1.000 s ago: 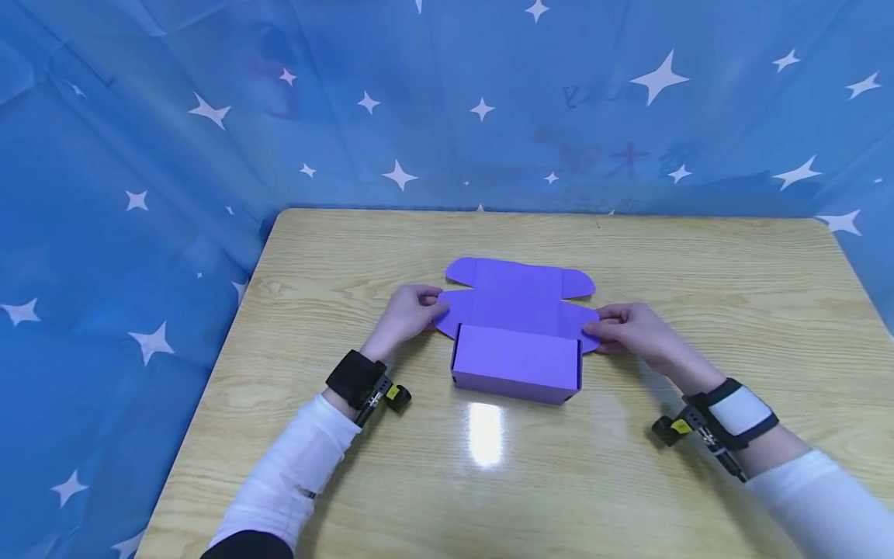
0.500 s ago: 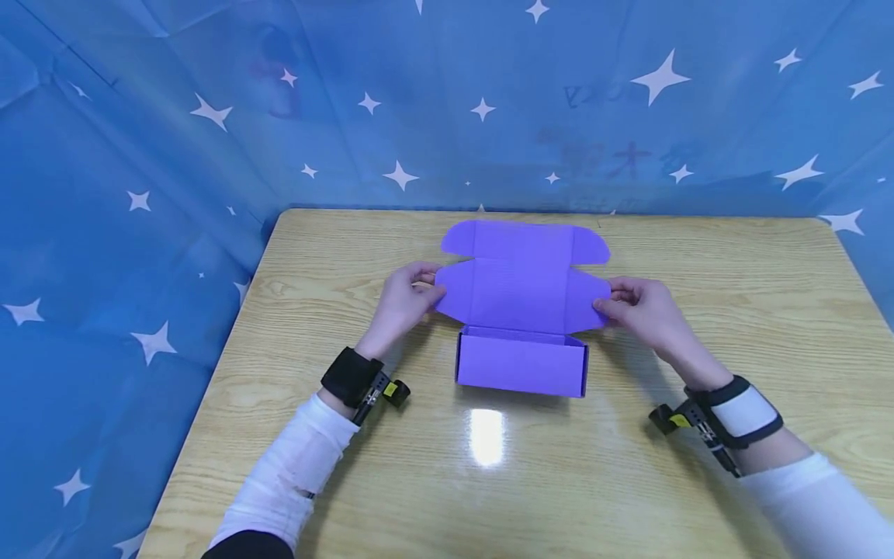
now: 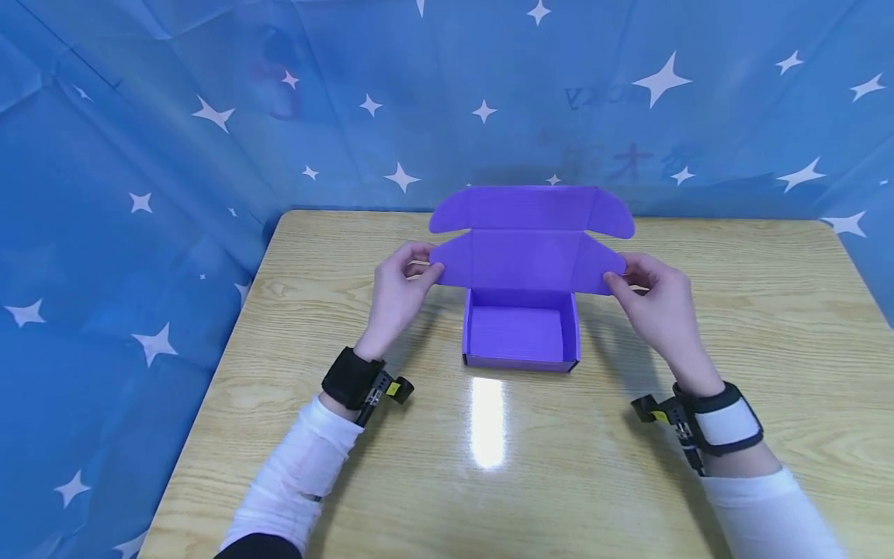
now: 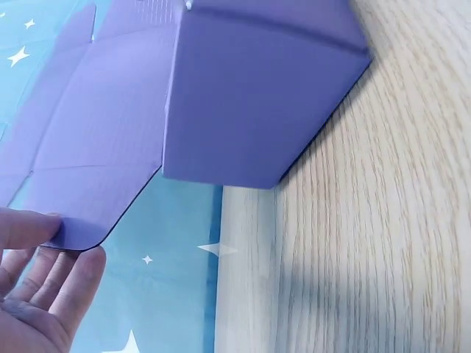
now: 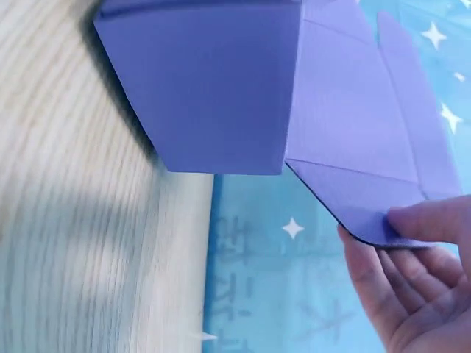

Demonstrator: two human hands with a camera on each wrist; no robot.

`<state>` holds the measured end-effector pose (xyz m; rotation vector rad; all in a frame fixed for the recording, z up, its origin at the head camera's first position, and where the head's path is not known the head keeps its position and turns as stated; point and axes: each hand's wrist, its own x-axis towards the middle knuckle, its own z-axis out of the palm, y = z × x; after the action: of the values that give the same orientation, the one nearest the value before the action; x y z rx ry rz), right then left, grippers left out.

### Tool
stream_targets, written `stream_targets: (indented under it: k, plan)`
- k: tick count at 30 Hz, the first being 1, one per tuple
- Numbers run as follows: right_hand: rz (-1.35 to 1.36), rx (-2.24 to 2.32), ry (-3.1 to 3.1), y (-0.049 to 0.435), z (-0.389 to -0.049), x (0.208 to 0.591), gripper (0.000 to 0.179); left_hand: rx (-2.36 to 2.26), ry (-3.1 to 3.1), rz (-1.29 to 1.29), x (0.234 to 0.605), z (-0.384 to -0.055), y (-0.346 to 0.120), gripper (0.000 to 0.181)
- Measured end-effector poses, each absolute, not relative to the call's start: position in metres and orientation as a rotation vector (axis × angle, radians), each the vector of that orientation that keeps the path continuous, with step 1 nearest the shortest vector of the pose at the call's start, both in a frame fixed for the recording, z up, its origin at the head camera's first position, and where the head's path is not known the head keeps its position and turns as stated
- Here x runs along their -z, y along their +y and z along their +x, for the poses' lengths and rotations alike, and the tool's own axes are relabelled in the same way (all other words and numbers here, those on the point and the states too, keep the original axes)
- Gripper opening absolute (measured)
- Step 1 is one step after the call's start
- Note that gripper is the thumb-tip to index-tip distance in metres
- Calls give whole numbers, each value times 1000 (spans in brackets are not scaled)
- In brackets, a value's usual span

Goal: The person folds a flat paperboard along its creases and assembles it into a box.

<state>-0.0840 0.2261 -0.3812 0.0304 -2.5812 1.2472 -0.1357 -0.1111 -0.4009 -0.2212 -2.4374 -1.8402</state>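
Observation:
A purple cardboard box (image 3: 517, 335) stands upright on the table, its lid (image 3: 524, 258) raised at the back and its inside bare. My left hand (image 3: 400, 291) pinches the lid's left side flap (image 3: 452, 261) between thumb and fingers. On the other side my right hand (image 3: 656, 303) pinches the right side flap (image 3: 594, 269) the same way. Both wrist views show thumb on one face and fingertips behind: the left flap (image 4: 81, 209) and the right flap (image 5: 360, 209). Above these, the lid's front panel (image 3: 532, 208) spreads out with rounded ears at both ends.
The box rests on a light wood-grain table (image 3: 335, 248) whose far edge lies close behind the lid. A blue curtain with white stars (image 3: 391, 93) hangs behind and along the left. A bright light reflection (image 3: 487, 423) shows in front of the box.
Both hands have moved up and back with the flaps, lifting the lid from low behind the box to raised. The box has tipped back from its front wall to sit with its inside showing.

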Motion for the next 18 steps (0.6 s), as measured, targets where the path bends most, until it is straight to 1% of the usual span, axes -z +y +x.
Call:
stream_targets:
  k: [5, 11, 15, 18]
  plan:
    - [35, -1260, -2476, 221, -88, 385, 24, 1882, -2373, -188, 405, -138, -106, 23]
    - [22, -1242, -2452, 219, -91, 390, 22, 1861, -2322, -150, 412, -138, -102, 23]
    - [65, -1204, -2457, 217, -91, 391, 19, 1838, -2292, -133, 412, -135, -103, 22]
    - [79, -1183, -2462, 218, -90, 389, 20, 1830, -2276, -127, 409, -132, -105, 22]
